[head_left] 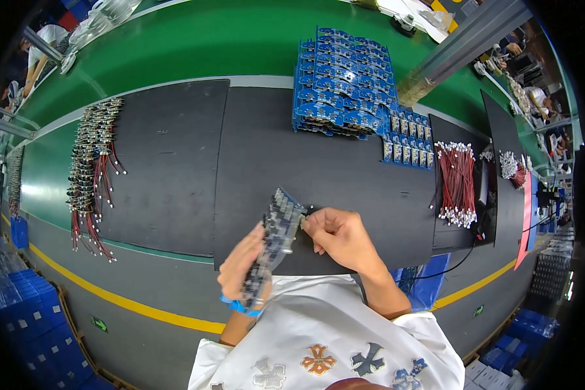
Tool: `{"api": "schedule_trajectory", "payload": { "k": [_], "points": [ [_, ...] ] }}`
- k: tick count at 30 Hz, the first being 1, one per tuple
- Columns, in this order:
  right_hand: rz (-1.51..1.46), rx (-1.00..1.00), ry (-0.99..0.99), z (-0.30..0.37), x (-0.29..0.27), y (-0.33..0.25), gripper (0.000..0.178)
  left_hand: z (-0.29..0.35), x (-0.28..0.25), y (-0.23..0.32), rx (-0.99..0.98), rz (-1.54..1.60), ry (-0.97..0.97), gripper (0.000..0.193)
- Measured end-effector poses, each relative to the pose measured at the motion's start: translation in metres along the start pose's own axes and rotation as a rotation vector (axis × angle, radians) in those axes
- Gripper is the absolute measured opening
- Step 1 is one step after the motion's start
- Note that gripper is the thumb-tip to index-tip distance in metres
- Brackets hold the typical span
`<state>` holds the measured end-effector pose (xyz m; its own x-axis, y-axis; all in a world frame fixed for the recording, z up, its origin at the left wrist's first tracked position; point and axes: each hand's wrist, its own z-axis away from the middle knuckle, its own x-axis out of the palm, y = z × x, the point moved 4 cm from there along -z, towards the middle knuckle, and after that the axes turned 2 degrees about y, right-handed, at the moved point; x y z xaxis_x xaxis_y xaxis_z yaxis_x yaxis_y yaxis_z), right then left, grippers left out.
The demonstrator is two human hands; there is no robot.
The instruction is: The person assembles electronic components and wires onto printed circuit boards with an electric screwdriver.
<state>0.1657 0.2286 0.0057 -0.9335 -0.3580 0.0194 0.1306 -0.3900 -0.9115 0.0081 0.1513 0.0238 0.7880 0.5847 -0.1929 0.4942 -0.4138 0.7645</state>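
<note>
We've got our left hand (240, 261) gripping the board panel (279, 227), long axis slanting forward-right, just left of our curled right hand (338, 237), can't tell if that's holding anything.

The light is bright and fairly even, with white glare on the green tabletop (49, 188) at left, blur on the circuit boards (277, 234) and left hand (237, 263), and fisheye distortion that bends the yellow floor line (133, 304) near the black rim.

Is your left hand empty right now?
No, the left hand holds a dark panel studded with small parts, tilted up beside the right hand.
</note>
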Motion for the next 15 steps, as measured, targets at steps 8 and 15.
{"api": "schedule_trajectory", "payload": {
  "k": [8,15],
  "points": [
    [0.181,-0.402,0.213,0.001,0.008,-0.013,0.011,0.006,-0.006,-0.008,-0.322,0.024,0.189,0.015],
    [-0.151,-0.196,0.052,0.003,0.020,-0.008,0.010,0.017,0.003,-0.009,-0.316,0.120,0.089,0.017]
  ]
}}
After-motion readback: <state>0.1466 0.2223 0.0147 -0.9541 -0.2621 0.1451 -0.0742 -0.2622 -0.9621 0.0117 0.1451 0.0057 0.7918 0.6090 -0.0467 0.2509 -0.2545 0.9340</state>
